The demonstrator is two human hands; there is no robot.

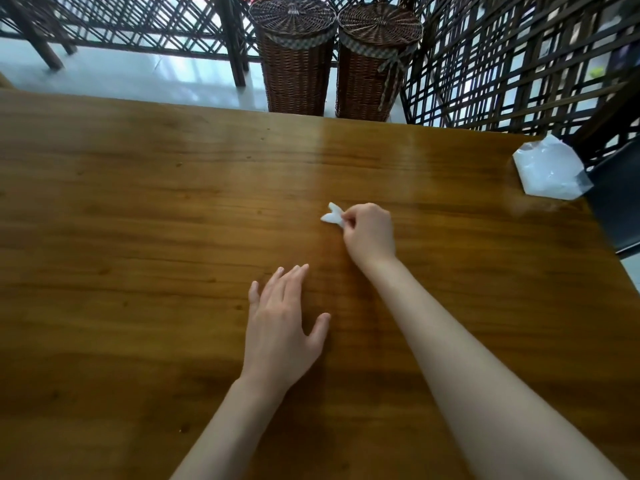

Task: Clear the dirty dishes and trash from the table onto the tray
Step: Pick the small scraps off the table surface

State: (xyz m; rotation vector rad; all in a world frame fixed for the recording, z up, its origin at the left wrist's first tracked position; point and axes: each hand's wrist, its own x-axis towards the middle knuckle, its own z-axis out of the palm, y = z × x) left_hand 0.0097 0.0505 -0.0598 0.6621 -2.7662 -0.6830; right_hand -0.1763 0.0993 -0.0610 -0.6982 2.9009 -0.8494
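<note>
The left hand (pixel 282 327) lies nearest, palm down on the wooden table (pixel 138 237), fingers straight and slightly spread, holding nothing. Just beyond it, toward the middle of the table, the right hand (pixel 369 233) has its fingers curled, thumb and fingertips pinching a small white scrap of paper (pixel 331 215) that sticks out to its left, low over the wood. A clear plastic bag (pixel 549 169) sits at the far right corner. Two lidded wicker baskets (pixel 332 60) stand on the floor past the far edge.
</note>
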